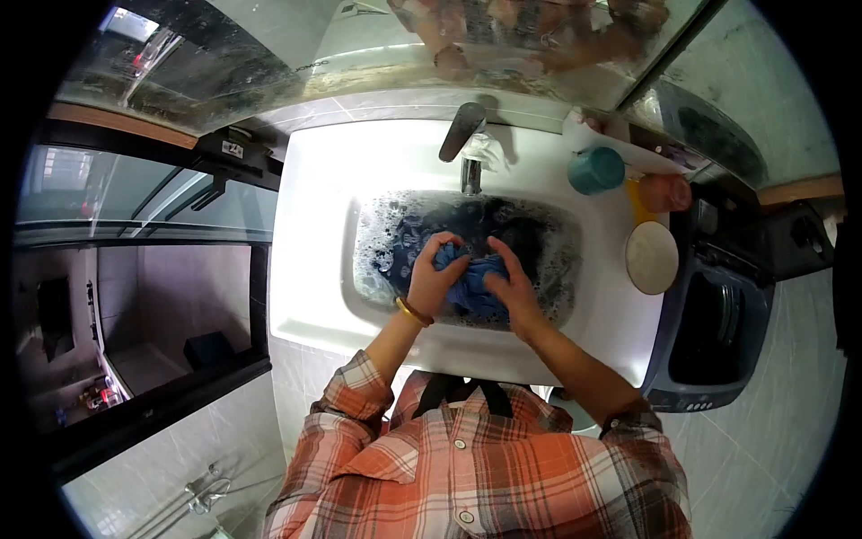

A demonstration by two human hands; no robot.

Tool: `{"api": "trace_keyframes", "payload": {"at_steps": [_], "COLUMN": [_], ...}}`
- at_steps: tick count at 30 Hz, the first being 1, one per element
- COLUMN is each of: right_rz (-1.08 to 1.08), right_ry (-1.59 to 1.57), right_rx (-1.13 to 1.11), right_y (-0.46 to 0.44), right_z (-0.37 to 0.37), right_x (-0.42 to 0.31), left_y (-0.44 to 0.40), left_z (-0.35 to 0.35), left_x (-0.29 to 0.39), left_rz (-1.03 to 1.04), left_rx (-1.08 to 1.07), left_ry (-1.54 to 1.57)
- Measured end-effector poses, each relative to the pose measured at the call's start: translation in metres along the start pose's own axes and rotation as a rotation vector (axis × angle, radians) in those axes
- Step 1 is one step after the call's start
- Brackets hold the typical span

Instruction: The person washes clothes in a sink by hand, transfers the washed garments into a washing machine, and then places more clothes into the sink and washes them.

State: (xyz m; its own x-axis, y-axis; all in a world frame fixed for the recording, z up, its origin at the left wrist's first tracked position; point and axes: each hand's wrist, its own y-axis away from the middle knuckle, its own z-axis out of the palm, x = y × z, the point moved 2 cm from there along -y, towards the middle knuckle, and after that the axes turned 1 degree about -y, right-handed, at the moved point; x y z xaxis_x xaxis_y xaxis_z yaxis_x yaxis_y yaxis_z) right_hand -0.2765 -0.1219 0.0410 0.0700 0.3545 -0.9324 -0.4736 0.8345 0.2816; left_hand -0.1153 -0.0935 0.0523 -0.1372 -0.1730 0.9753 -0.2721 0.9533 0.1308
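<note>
Left hand [431, 280] and right hand [515, 289] grip blue cloth [476, 295]. It looks soaked but unrinsed, suds [370, 244] around the grip, perhaps dark fabric [467, 216] beyond.

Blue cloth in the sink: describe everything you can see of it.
The cloth is plain mid-blue, soft-looking fabric, crumpled into folds, its full shape and edges hidden. It is bunched in the sink, amid sudsy water, toward the near side. The left hand grips its left part; the right hand touches its right, whether gripping I cannot tell.
</note>
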Motion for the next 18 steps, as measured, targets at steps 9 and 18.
{"api": "trace_keyframes", "payload": {"at_steps": [9,18], "right_rz": [0.557,-0.662], "right_ry": [-1.009,0.262], "right_rx": [-0.209,0.063], "right_y": [-0.002,0.017], "right_z": [-0.016,0.026], "right_x": [0.009,-0.082], "left_y": [0.026,0.003], "left_z": [0.029,0.025], "left_x": [0.068,0.061], "left_rz": [0.857,-0.138], "left_rx": [-0.184,0.301], "left_ry": [-0.456,0.882]}}
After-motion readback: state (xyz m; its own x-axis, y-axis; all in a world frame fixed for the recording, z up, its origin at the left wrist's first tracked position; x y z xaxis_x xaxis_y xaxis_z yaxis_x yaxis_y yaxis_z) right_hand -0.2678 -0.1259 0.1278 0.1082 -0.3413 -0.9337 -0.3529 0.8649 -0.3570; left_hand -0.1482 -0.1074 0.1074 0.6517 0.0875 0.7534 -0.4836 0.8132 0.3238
